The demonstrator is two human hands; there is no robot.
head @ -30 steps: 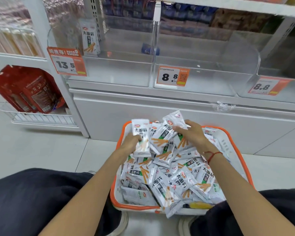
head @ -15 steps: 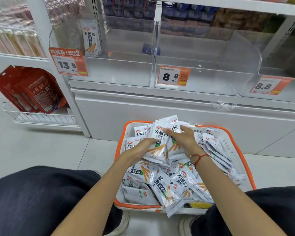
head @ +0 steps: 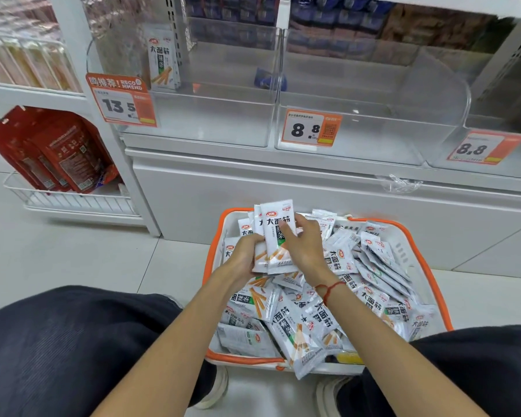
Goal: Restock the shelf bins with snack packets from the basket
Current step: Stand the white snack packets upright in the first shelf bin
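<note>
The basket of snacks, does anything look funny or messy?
One snack packet hangs over the near rim of the basket. A crumpled clear wrapper lies on the white ledge below the bins.

Open-topped bin (head: 211,127), upright packet (head: 162,60) inside.

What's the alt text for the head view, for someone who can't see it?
Both hands, left hand and right hand, hold a stack of white snack packets upright over an orange-rimmed basket heaped with more. Behind it, clear shelf bins with orange price tags hold little; the left one has one matching packet upright.
</note>
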